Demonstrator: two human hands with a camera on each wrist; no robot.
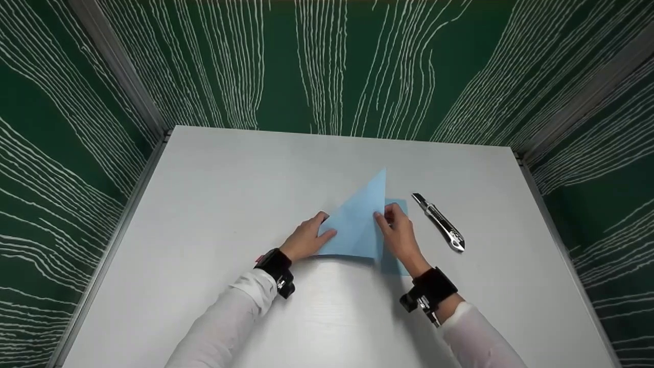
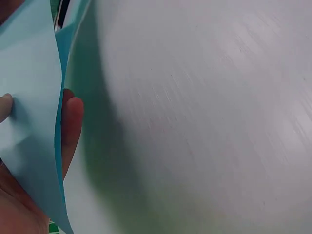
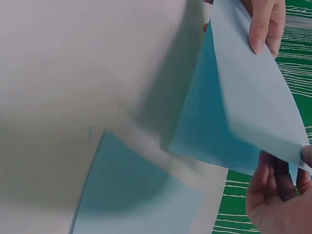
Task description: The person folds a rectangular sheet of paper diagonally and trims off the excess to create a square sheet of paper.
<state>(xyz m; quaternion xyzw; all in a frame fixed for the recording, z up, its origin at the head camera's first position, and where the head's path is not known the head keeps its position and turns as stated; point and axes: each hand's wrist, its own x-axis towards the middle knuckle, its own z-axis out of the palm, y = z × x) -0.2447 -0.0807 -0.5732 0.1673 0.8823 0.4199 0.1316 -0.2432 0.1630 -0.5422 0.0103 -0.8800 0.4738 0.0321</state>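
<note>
A sheet of light blue paper (image 1: 355, 225), folded over diagonally into a triangle shape, is held up off the white table between both hands. My left hand (image 1: 305, 237) pinches its left side, thumb on the near face and fingers behind. With thumb and fingers, my right hand (image 1: 401, 235) grips the right edge. In the right wrist view the two layers of the sheet (image 3: 258, 97) gape apart along the lower side. Beneath the right hand, a separate blue paper strip (image 1: 392, 267) lies flat on the table, partly covered by the hand and the sheet.
To the right of the right hand lies a black and silver utility knife (image 1: 440, 224), its blade end pointing away. The white table (image 1: 230, 179) is bordered by green walls (image 1: 278, 66) with white wavy lines.
</note>
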